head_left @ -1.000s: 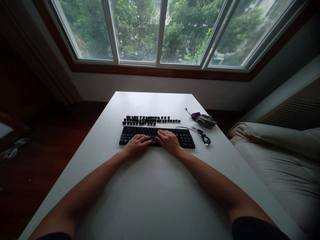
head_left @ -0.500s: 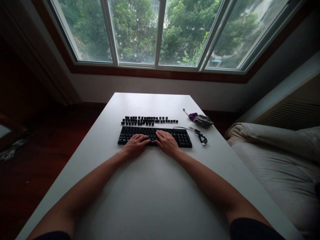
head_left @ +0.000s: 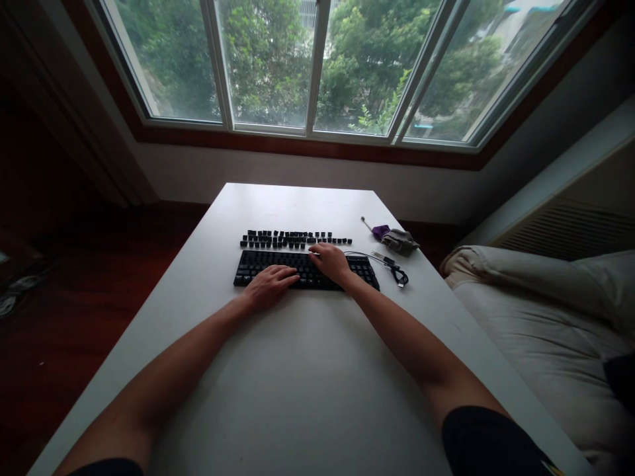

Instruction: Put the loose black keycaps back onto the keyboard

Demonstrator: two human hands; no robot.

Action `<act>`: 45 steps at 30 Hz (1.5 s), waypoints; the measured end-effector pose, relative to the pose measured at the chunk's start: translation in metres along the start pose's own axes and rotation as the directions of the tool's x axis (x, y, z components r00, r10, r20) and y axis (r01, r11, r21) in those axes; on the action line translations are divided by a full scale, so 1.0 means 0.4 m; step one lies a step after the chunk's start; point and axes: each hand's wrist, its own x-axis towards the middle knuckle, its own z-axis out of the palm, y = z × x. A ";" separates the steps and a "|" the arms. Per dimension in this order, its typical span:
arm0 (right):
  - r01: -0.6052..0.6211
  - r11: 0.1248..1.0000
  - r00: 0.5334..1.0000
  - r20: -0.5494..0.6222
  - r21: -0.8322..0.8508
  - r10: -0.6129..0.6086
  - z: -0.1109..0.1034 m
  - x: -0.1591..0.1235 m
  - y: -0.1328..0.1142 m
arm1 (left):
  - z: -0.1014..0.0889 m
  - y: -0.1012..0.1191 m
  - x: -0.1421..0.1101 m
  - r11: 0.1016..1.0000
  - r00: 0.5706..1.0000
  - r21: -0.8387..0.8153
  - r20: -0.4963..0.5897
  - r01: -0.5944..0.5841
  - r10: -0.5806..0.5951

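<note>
A black keyboard (head_left: 253,264) lies across the white table. My left hand (head_left: 270,285) rests on its left-middle front part, fingers stretched out over the keys and nothing held. Farther up, my right hand (head_left: 331,260) reaches over the keyboard's back edge, its fingers extended toward the rows of loose black keycaps (head_left: 275,242) just behind. Whether the right fingertips touch a keycap is too small to tell. My right hand and wrist hide part of the keys right of the middle.
To the right of the keyboard lie a coiled black USB cable (head_left: 398,275) and a small metal-pronged tool (head_left: 383,258). Behind them are a grey and purple cloth (head_left: 399,241) and a thin brush (head_left: 366,223). A pale sofa (head_left: 526,311) stands along the table's right side.
My right hand has moved forward from the keys to the keyboard's back edge. The left hand stays on the keys. The view has shifted slightly.
</note>
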 end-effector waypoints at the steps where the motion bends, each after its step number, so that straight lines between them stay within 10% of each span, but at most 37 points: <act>1: -0.005 1.000 1.000 -0.002 -0.012 0.005 0.004 0.023 0.003 | -0.001 0.000 0.001 1.000 1.000 0.000 0.006 -0.008 0.008; 19: -0.186 0.978 0.963 0.178 -0.098 0.201 0.080 0.163 0.005 | -0.023 -0.007 -0.001 0.998 0.998 0.057 0.066 -0.013 0.009; 45: 0.069 0.942 0.996 0.027 0.329 -0.083 0.015 -0.018 -0.014 | -0.013 -0.018 -0.009 0.999 0.999 -0.002 0.030 0.045 -0.045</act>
